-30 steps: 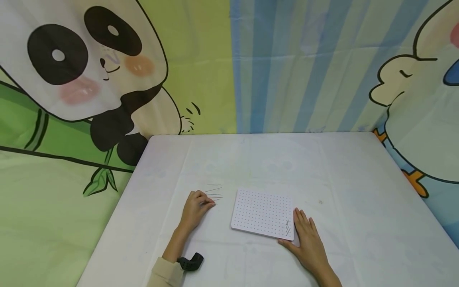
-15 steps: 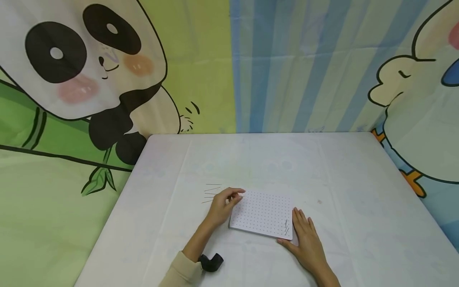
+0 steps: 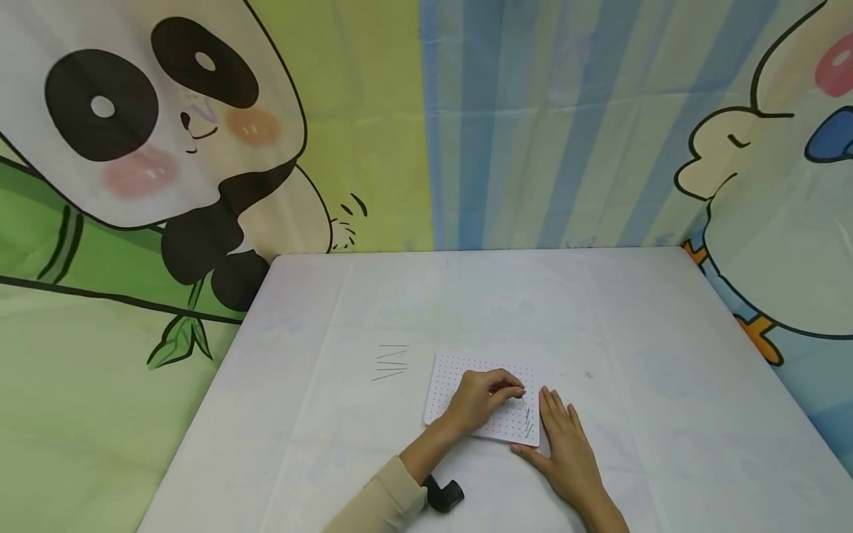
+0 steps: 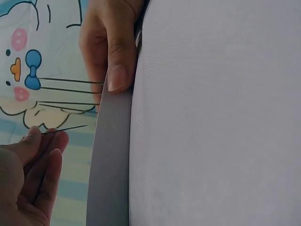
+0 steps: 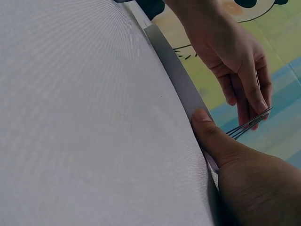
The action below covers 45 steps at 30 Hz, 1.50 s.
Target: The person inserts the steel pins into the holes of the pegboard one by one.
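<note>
A white pegboard (image 3: pixel 443 381) with rows of small holes lies on the table. My left hand (image 3: pixel 478 400) is above its right part and pinches a thin metal needle (image 4: pixel 70 128) between thumb and fingers. In the head view, the held needle's lower end comes close to the holes; I cannot tell whether it is in one. Several similar needles (image 3: pixel 529 423) stand in the board near its right edge, also seen as dark lines (image 4: pixel 70 90) in the left wrist view. My right hand (image 3: pixel 571 457) rests along the board's right side, fingers straight, thumb (image 5: pixel 205 123) at the near edge.
Several loose needles (image 3: pixel 392 363) lie in a loose column on the white table (image 3: pixel 320 444), left of the board. A black wrist camera (image 3: pixel 444 494) is strapped to my left wrist. Cartoon-printed cloth (image 3: pixel 373 148) hangs behind and beside the table.
My left hand has moved right, from the loose needles across the board to its right side, carrying a needle. My right hand has stayed at the board's edge.
</note>
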Available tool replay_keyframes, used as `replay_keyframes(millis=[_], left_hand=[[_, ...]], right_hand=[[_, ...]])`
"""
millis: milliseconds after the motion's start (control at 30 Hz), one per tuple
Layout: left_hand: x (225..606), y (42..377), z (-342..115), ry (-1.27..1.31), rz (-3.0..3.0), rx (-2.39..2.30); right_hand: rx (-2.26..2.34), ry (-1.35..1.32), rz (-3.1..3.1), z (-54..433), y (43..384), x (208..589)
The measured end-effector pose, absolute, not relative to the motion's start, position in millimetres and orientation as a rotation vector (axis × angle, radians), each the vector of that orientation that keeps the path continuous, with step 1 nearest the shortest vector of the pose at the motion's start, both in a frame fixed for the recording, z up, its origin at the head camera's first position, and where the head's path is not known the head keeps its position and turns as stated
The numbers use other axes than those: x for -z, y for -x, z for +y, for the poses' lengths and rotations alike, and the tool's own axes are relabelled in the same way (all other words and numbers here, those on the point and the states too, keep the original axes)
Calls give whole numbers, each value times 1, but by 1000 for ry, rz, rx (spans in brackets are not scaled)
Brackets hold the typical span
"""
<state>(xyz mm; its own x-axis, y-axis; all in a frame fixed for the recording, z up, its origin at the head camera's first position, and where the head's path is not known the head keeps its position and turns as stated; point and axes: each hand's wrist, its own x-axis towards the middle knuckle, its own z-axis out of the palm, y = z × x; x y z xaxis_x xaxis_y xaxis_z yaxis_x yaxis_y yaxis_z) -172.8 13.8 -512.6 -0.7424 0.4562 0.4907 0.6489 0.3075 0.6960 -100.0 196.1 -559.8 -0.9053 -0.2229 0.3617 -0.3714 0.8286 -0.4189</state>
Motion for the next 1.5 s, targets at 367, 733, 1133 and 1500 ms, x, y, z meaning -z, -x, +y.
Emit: replay_keyframes(millis=[367,733,1133,1500], left_hand=[[517,169,22,1105,-2439,1072],[516,170,27,1208,-2449,874],[527,171,14,1214,-2480,1082],[508,178,-79,769,-2438,1349]], right_hand=[[-722,-460,-2707,196,98,559],[-730,-465,-2702,196,99,557],[-735,-452,-2706,196,99,560],[-684,-424,-2732,195,100,561]])
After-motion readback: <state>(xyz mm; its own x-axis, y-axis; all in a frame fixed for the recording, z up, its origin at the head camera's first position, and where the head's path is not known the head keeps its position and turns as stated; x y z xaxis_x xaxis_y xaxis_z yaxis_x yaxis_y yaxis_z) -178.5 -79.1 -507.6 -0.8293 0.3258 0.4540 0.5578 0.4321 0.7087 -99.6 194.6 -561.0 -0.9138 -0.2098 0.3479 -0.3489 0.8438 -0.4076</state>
